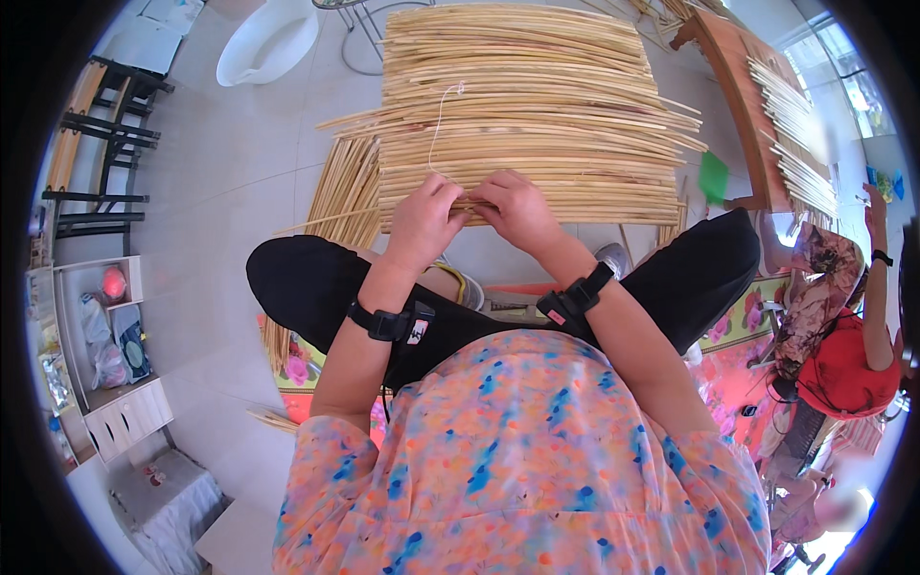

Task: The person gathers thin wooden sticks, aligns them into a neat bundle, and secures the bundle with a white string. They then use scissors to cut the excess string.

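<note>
Head view: both hands [474, 216] on crosswise reed mat [537, 105], stalks left-right.

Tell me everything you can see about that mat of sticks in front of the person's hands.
The mat of sticks is a wide sheet of thin, pale straw-coloured canes lying side by side, flat and crosswise, ends uneven. A white thread loops over it. The left hand and right hand pinch its near edge.

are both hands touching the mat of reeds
Touching. The head view shows the left hand and right hand with fingers pressed onto the near edge of the reed mat, no gap visible.
</note>
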A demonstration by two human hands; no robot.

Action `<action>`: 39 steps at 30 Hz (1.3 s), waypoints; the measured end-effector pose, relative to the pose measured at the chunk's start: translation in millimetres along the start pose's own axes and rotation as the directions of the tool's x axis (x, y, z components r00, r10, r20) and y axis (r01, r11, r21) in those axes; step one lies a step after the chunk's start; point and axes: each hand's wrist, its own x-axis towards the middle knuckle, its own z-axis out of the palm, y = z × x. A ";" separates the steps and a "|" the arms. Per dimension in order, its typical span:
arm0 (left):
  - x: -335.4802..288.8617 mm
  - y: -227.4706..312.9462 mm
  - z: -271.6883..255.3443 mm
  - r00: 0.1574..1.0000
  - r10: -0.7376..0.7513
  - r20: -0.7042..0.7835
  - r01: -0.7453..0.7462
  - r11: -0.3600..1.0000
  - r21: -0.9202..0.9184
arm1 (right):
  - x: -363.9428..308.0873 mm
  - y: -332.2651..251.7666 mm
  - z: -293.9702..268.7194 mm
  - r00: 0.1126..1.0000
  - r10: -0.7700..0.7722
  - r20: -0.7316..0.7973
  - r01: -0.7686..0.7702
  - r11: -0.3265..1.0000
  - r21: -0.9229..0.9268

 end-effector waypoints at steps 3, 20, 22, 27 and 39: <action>1.2 4.2 4.6 1.000 0.002 -0.015 -0.002 0.999 0.037 | -1.3 1.3 1.0 1.000 0.018 0.009 -0.018 1.000 -0.001; -2.1 -4.2 3.2 1.000 0.016 -0.014 -0.016 0.999 -0.032 | 0.7 -0.1 4.1 1.000 0.025 0.009 -0.025 1.000 0.003; -0.4 -4.4 5.7 1.000 0.015 -0.015 -0.015 0.999 -0.049 | 0.9 -0.4 2.9 0.999 0.036 0.008 -0.036 0.999 -0.005; -2.6 -3.5 4.5 1.000 -0.003 -0.005 0.002 0.999 -0.053 | 0.0 -4.3 18.9 0.995 0.096 -0.005 -0.096 0.992 -0.076; 1.6 0.0 6.7 0.999 -0.038 -0.006 0.037 0.994 -0.107 | 0.6 -11.4 16.2 0.984 0.162 -0.079 -0.168 0.984 -0.066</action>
